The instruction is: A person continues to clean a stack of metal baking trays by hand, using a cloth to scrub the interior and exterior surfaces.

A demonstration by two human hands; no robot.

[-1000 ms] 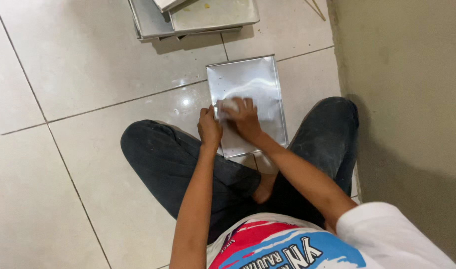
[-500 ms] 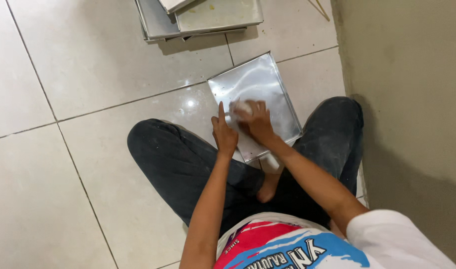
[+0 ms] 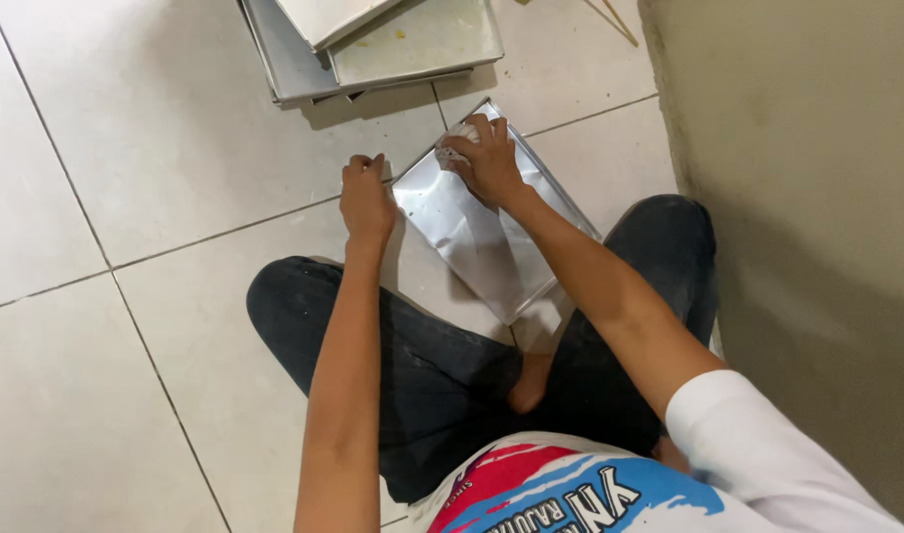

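A shiny rectangular metal tray (image 3: 477, 247) lies on the tiled floor in front of my crossed legs, turned at an angle. My left hand (image 3: 365, 197) grips the tray's left edge near its far corner. My right hand (image 3: 487, 158) presses a small pale wad, a cloth or scrubber (image 3: 452, 151), against the tray's far end. The wad is mostly hidden under my fingers.
A stack of similar metal trays (image 3: 373, 44) lies on the floor just beyond, one with yellowish crumbs on it. A beige wall (image 3: 807, 197) rises close on the right. My knees in dark trousers (image 3: 422, 365) flank the tray. Thin sticks (image 3: 615, 18) lie by the wall.
The tray has turned more diagonal. My right hand slid with the wad from the tray's middle to its far end, and my left hand shifted out to the left edge.
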